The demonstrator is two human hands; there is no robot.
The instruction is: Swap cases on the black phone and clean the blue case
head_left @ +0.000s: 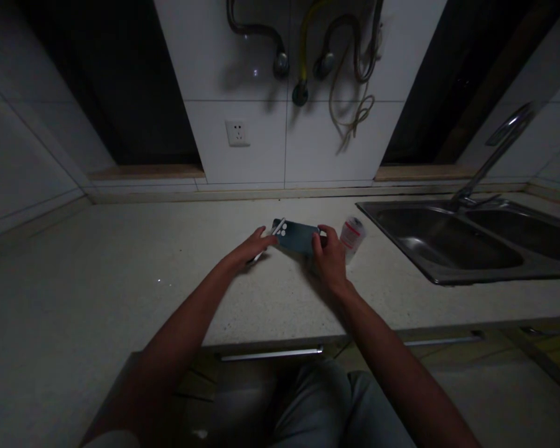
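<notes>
Above the counter, a flat teal rectangle with several round white spots at its left end looks like a phone or phone case. My right hand grips its right end, with the thumb on the face towards me. At the left end my left hand is closed around a slim white pen-like stick, whose tip slants across the white spots. A dark lower end of what may be the same stick shows below that hand. Just right of my right hand stands a clear plastic container with red markings, partly hidden by the hand.
The pale countertop runs along a tiled wall with a power socket and hanging hoses. To the right is a steel double sink with a tall faucet. A drawer handle sits below the front edge.
</notes>
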